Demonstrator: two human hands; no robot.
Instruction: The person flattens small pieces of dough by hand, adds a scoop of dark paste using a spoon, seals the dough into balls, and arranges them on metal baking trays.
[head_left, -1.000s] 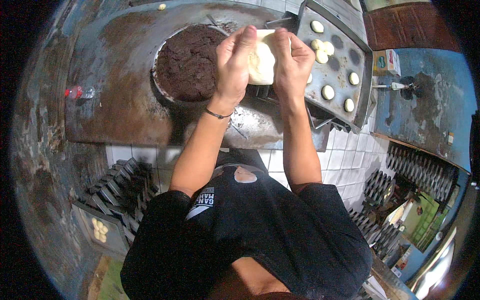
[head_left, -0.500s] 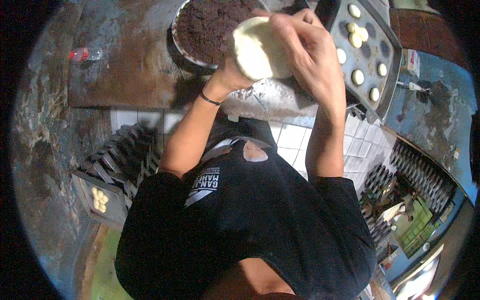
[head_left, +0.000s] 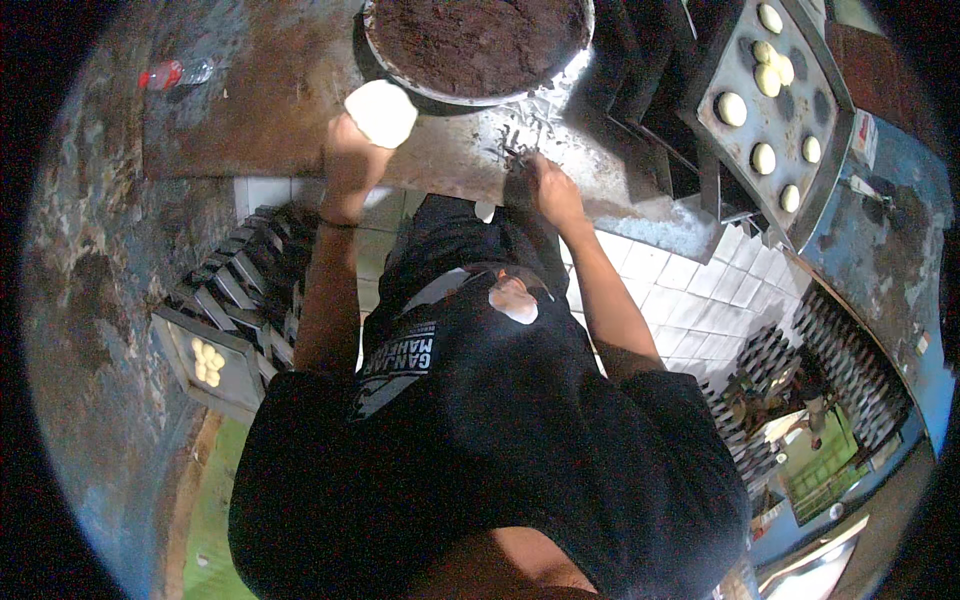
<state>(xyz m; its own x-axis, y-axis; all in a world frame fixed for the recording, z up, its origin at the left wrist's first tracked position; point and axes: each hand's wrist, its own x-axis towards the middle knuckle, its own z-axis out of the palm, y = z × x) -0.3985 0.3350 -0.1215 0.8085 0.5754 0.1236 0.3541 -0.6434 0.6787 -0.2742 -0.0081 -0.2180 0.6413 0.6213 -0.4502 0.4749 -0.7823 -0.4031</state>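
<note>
A flattened pale dough round [head_left: 382,112] is in my left hand [head_left: 352,168], whose fingers are wrapped beneath it, over the left part of the metal work table [head_left: 240,135]. My right hand [head_left: 555,190] is closed at the table's front edge, around what looks like a thin tool too small to make out. Beyond both hands stands a wide metal pan [head_left: 400,77] full of dark brown crumbly filling [head_left: 475,38]. To the right, a metal tray [head_left: 820,110] carries several small dough balls [head_left: 732,109], some clustered together.
A plastic bottle with a red label [head_left: 172,74] lies at the back left. More dough balls [head_left: 207,362] sit on a tray at lower left, beside stacked metal trays [head_left: 235,280]. A blue surface [head_left: 860,250] and a box [head_left: 862,145] are on the right.
The dough, earlier gripped by both hands, has moved left in my left hand alone. My right hand has let go and moved down to the table edge. The view has shifted.
</note>
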